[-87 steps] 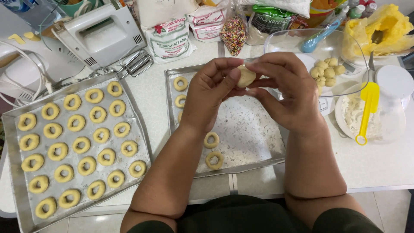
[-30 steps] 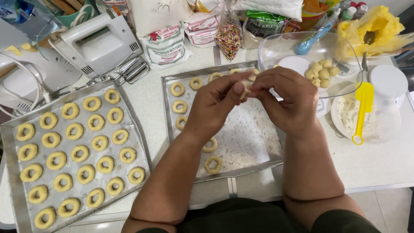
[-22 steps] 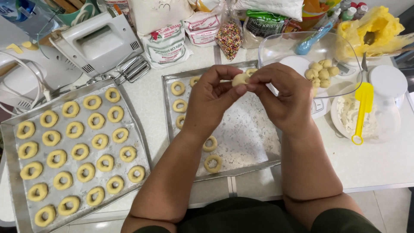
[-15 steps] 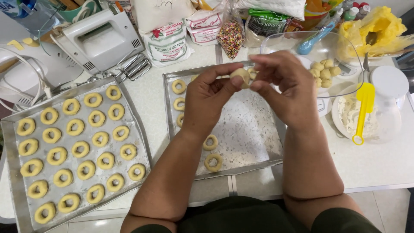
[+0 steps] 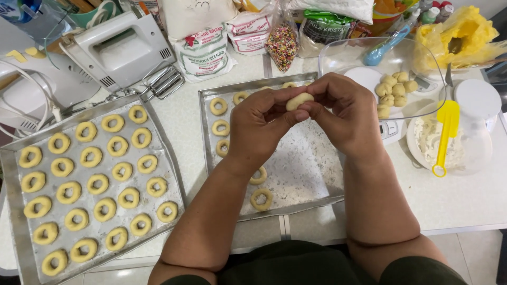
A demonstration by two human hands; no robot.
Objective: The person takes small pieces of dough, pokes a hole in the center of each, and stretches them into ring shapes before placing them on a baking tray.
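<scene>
Bench point(image 5: 465, 195): white, tiled, carrying everything below.

Full tray point(image 5: 174, 174): metal, at the left, filled with rows of pale dough rings.

Part-filled tray point(image 5: 311, 174): metal, floured, centre; a few dough rings point(image 5: 261, 199) along its left and near edges, the middle bare.

Hand mixer point(image 5: 119, 53): white, lying behind the full tray, beaters toward the centre.

Glass bowl point(image 5: 338, 55): clear, right rear, holding dough balls point(image 5: 393, 89).

Yellow spatula point(image 5: 446, 132): resting across a white dish at the right.

Left hand point(image 5: 259, 126): raised above the part-filled tray, fingers curled, thumb and fingertips pinching the dough piece.

Right hand point(image 5: 348, 113): facing the left, fingers bent, pinching the same piece from the other side.

Dough piece point(image 5: 299, 100): small pale lump, held between both hands, clear of the tray.

Step, as judged: shaping the lump, not yet a ring. Next move likely calls for gentle, even fingertip pressure to open a hole, then a free spot on the part-filled tray.
</scene>
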